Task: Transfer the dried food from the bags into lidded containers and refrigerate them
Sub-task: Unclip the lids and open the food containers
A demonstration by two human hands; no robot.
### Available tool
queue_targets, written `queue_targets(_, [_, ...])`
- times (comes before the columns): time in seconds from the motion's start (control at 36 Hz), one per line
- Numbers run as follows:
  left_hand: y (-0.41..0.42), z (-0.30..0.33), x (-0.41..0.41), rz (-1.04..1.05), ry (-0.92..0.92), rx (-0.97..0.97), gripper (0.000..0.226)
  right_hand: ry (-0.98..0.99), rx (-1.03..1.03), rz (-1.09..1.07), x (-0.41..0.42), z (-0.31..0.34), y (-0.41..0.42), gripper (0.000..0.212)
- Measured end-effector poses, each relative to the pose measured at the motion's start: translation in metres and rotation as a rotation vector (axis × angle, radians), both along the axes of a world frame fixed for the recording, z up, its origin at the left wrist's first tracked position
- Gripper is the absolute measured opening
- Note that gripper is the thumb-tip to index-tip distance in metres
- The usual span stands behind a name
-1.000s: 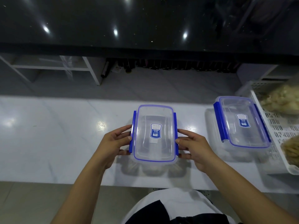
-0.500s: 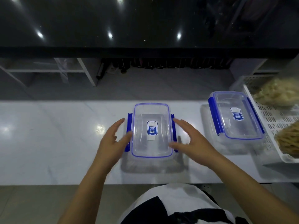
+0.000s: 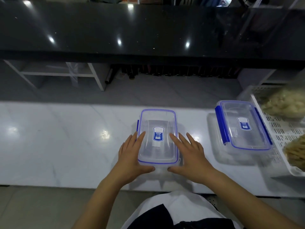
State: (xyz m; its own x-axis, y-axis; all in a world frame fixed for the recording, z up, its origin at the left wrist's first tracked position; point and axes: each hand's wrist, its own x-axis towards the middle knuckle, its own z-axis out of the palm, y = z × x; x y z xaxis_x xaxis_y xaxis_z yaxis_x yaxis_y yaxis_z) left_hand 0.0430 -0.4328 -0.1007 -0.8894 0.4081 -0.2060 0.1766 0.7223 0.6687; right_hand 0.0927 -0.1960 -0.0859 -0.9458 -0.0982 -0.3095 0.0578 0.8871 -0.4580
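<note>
standing at the white counter (image 3: 66, 146), looking down. near box (image 3: 158, 138) sitting at counter centre, clear, lid on, nothing inside as far as showing.

left hand (image 3: 132, 156) lying against the left side of near box, fingers straight, fingertips reaching onto the lid edge, thumb tucked along the front corner. right hand (image 3: 191, 154) mirroring on the right side, fingers spread and straight, thumb at the front corner. neither curling round anything; pressing or bracing rather than gripping. blue side clips mostly hidden under the hands, so cannot tell whether latched or being released.

second box (image 3: 242, 124) resting well to the right of near box, lid on, blue clips showing, also looking empty.

white basket (image 3: 280, 133) sitting just beyond second box, further right, holding pale dried food (image 3: 283, 104) and a browner bundle (image 3: 295, 151); bags hard to make out.

progress, judging: very early. boxes laid out, nothing transferred. remaining: opening lids, filling both, closing, refrigerating. likely now getting the near lid off.
</note>
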Motion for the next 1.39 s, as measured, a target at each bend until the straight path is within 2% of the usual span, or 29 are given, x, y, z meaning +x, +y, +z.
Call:
queue_targets(0.14, [-0.001, 0.005, 0.003, 0.013, 0.012, 0.098, 0.119, 0.014, -0.009, 0.013, 0.002, 0.014, -0.002, 0.109])
queue_targets(0.47, [-0.032, 0.018, 0.017, 0.132, 0.052, 0.189, 0.116, 0.080, 0.132, 0.134, -0.010, 0.042, -0.026, 0.105])
queue_targets(0.61, [-0.037, 0.026, 0.027, 0.185, 0.077, 0.210, 0.115, 0.107, 0.056, 0.178, -0.012, 0.043, -0.030, 0.105])
queue_targets(0.94, [-0.066, 0.068, 0.044, 0.346, 0.021, 0.066, 0.119, 0.166, 0.020, 0.334, -0.041, 0.044, -0.051, 0.099])
queue_targets(1.17, [-0.139, 0.081, 0.028, 0.366, 0.032, -0.004, 0.115, 0.164, 0.005, 0.388, -0.056, 0.052, -0.129, 0.099])
queue_targets(1.39, [-0.225, 0.042, -0.028, 0.261, -0.018, -0.120, 0.118, 0.098, 0.026, 0.300, -0.085, 0.011, -0.228, 0.101])
